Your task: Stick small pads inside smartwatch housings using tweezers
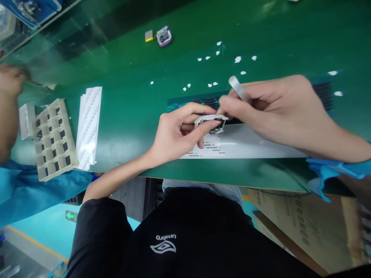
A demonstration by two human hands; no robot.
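Observation:
A small white casing [213,122] with dark inner parts is pinched between the thumb and fingers of my left hand [181,131]. My right hand [269,108] is closed around a pale, flat-ended tool [237,88], its fingertips at the casing's upper right edge. What those fingertips touch is too small to make out. Below both hands lies a white sheet [246,144] with rows of printed text, and behind them a dark patterned sheet [188,101]. Farther back on the green table [124,73] sits an opened purple-rimmed device [164,36] joined to a yellow-edged battery [148,36].
Several white specks dot the table behind my hands. On the left are white label strips [89,127], a beige compartment tray [55,141] and a clear box [27,121]. Another person's arm [8,108] reaches in at the far left. Cardboard [307,224] stands below the right edge.

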